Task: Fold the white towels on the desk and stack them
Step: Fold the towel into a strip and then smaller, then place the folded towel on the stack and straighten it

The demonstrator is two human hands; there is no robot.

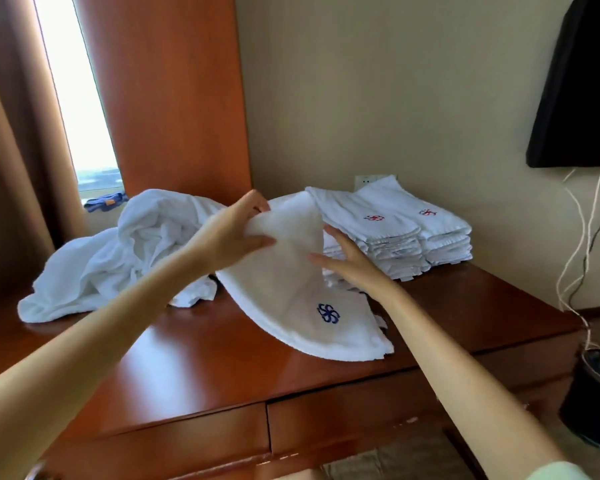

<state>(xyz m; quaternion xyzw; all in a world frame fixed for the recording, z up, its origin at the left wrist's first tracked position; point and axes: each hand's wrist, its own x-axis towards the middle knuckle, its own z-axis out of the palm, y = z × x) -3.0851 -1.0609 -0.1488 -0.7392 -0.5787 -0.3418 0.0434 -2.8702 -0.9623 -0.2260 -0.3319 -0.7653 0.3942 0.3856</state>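
Near the middle of the glossy reddish-brown wooden desk [194, 368], a white terry towel with a blue embroidered emblem [291, 289] rests on its lower end. The left hand [232, 233] pinches its raised upper end. The right hand [347, 261], fingers straight and spread, lies against its right side. A stack of folded white towels with red emblems [395, 230] sits at the back right edge, and a crumpled heap of white towels [118, 258] at the back left.
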